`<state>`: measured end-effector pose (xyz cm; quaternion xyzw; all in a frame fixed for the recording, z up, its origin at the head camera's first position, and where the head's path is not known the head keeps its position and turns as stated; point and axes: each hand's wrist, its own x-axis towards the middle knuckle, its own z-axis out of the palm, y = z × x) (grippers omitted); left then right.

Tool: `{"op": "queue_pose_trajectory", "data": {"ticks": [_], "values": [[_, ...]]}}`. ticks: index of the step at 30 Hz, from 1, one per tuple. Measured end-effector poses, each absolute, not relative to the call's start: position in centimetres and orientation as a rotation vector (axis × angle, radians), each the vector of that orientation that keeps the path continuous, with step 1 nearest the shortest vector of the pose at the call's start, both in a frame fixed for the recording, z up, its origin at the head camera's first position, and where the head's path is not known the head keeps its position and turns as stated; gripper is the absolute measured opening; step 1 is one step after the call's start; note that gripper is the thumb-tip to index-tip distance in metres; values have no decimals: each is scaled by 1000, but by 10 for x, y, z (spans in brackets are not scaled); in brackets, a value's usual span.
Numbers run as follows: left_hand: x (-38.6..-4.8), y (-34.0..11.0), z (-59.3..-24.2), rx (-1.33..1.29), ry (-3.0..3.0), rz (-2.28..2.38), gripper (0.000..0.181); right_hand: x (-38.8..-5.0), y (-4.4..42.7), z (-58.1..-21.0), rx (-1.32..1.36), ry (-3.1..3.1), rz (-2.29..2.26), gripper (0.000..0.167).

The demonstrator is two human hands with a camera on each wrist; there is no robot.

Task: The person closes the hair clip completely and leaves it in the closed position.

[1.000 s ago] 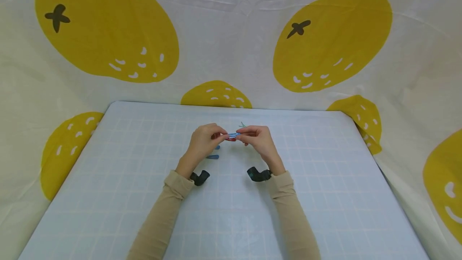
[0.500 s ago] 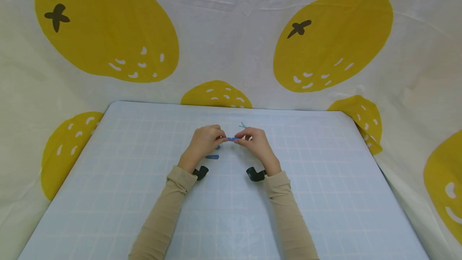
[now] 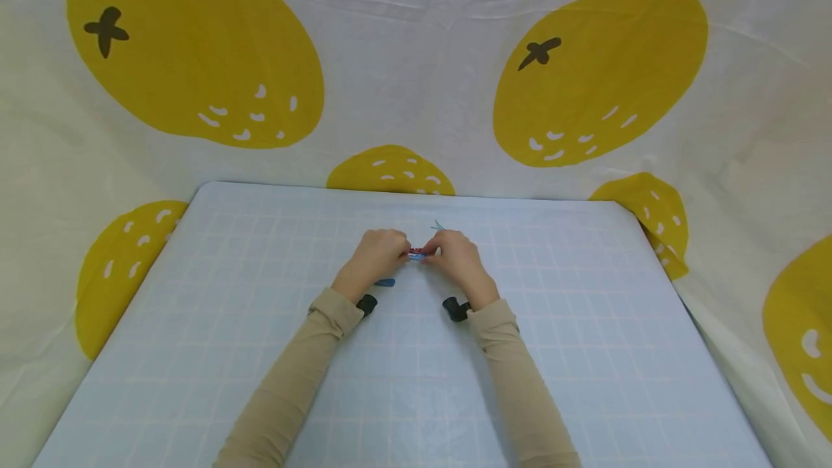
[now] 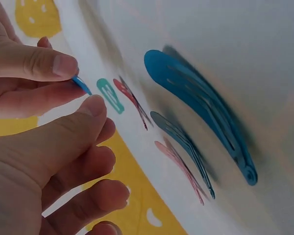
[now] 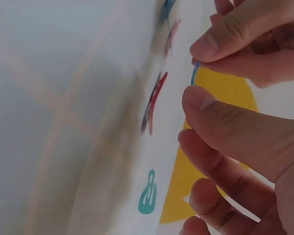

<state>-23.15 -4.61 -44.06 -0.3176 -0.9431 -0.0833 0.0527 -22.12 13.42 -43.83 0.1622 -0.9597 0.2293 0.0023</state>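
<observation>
A light blue snap hair clip [image 3: 418, 257] is held up between both hands over the table. My left hand [image 3: 377, 260] pinches one end between thumb and finger. At the other end, the thumb and index finger of my right hand [image 3: 458, 260] pinch it too. Both wrist views show only a short strip of the blue hair clip [image 4: 82, 85] between the fingertips, so whether it is snapped open is hidden. On the table lie a large blue clip [image 4: 198, 110], a smaller blue clip [image 4: 182, 141], a pink clip [image 4: 179, 166], a red clip [image 5: 155, 105] and a green clip [image 5: 147, 196].
The table [image 3: 416, 381] wears a pale checked cover. Behind it hangs a white cloth [image 3: 409, 56] with yellow fruit prints. A dark wrist camera [image 3: 457, 308] is strapped at the right wrist, another at the left.
Both hands have come slightly nearer to me with the blue hair clip. The red clip, hidden half a second ago, shows just beyond it. My left hand now covers one table clip.
</observation>
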Motion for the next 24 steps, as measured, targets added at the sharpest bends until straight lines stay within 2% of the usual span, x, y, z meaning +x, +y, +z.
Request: {"op": "queue_pose_trajectory", "data": {"ticks": [24], "values": [[-237,-35,-450,-951,-2970,-162,10,-230,128,-447,515,-3144,642,12]]}}
